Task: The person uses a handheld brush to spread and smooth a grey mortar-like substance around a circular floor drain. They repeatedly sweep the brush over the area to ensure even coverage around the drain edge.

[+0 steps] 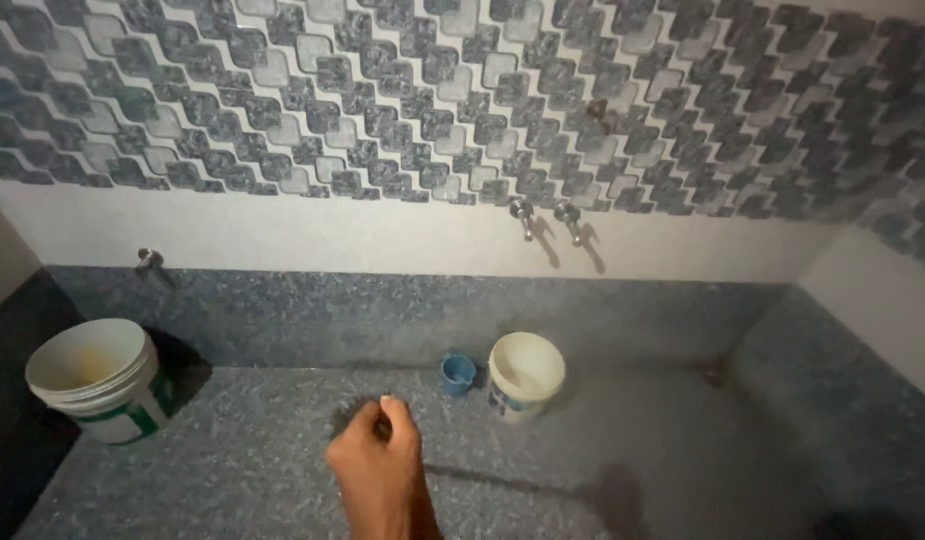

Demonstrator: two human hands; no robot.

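Head view, and I'm looking down at a speckled blue-grey floor (pixel 622 450) running up to a low ledge of the same stone. One hand (pixel 377 465) reaches in from the bottom edge, knuckles up, fingers curled under with a fingertip (pixel 387 401) showing at the front. I cannot tell which hand it is, nor whether that grip is closed on anything; nothing shows in it. It hangs over bare floor.

Nearest to it, just ahead and to the right, sits a small blue mug (pixel 458 374), upright, its inside too dark to read. Just beside that, a white bucket (pixel 525 377) stands upright; I see a pale inner wall and what may be a little water low down, though I can't be sure.

Well apart, at far left, a bigger white bucket with a green band (pixel 97 380) stands against the ledge, its inside tinged yellowish, contents unclear.

Up on the wall, two metal taps (pixel 547 215) stick out below the blue wavy tiles (pixel 412 90), and a single tap (pixel 149 261) sits at left above the big bucket.
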